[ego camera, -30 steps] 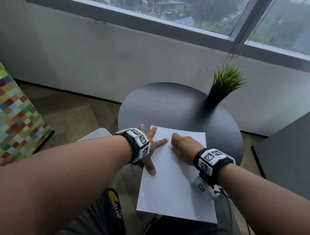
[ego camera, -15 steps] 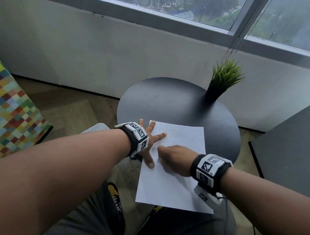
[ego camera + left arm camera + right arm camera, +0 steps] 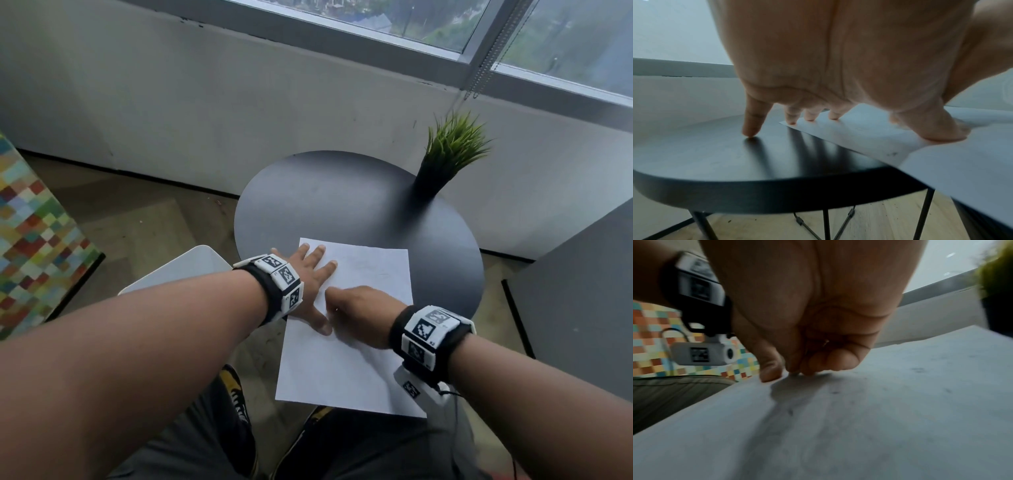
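Paper [image 3: 342,373] under L hand [image 3: 308,274], R fist [image 3: 363,318]

My view shows a round black table [image 3: 325,205]. A white paper sheet [image 3: 342,370] overhangs its 6 o'clock edge; a potted plant [image 3: 445,161] stands at 1 o'clock.

We've got a round black table [image 3: 342,205] under the left hand [image 3: 308,277], with a spiky green plant [image 3: 452,147] on its far edge, well ahead and right of the right hand [image 3: 363,315]. Behind it is a scuffed grey wall [image 3: 171,102] below a wide window [image 3: 376,17] giving flat daylight. Far left of the left hand, a seat in colourful squares [image 3: 34,240] stands on the wood floor [image 3: 154,222], and there's a dark grey panel [image 3: 582,291] off right of the right hand.
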Demonstrator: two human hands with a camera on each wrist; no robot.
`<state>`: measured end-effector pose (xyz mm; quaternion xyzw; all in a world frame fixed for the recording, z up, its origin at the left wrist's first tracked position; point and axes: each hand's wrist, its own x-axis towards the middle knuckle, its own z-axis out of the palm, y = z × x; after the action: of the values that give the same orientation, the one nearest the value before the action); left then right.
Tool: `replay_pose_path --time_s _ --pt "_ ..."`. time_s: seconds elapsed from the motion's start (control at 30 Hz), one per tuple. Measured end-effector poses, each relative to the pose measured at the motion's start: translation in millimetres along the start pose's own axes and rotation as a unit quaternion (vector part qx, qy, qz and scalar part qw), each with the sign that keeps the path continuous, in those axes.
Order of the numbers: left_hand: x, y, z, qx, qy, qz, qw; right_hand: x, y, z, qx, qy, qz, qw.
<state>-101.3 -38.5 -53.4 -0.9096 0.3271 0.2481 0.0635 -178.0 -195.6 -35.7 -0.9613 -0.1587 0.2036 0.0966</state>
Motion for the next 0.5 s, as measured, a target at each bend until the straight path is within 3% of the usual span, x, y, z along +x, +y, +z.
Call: replay_pose_path --time_s 0.07,0.17,0.2,0.33,0.37,0.47,0.5 --pt "0 1 -1 0.004 -0.003 -0.003 1.000 7 9 -6 0.008 -0.002 0.027 1.000" --pt "0 1 0 0.001 -0.003 -0.007 1.000 23 34 -15 0.048 0.087 0.160 0.982" --pt "-1 1 -1 -0.001 -0.005 -0.008 1.000 25 31 -12 0.045 0.097 0.163 0.981" --pt "-1 0 -3 -0.014 -0.014 -0.009 1.000 20 -7 7 0.031 0.038 0.021 0.999" --pt "-1 -1 -3 -0.013 -0.011 -0.008 1.000 23 -3 2 0.027 0.039 0.028 0.998" --pt "0 -1 -1 -0.003 -0.003 -0.005 1.000 36 27 -16 0.033 0.092 0.160 0.982" --pt "0 -1 0 -0.005 -0.004 -0.005 1.000 35 24 -15 0.039 0.101 0.170 0.979"
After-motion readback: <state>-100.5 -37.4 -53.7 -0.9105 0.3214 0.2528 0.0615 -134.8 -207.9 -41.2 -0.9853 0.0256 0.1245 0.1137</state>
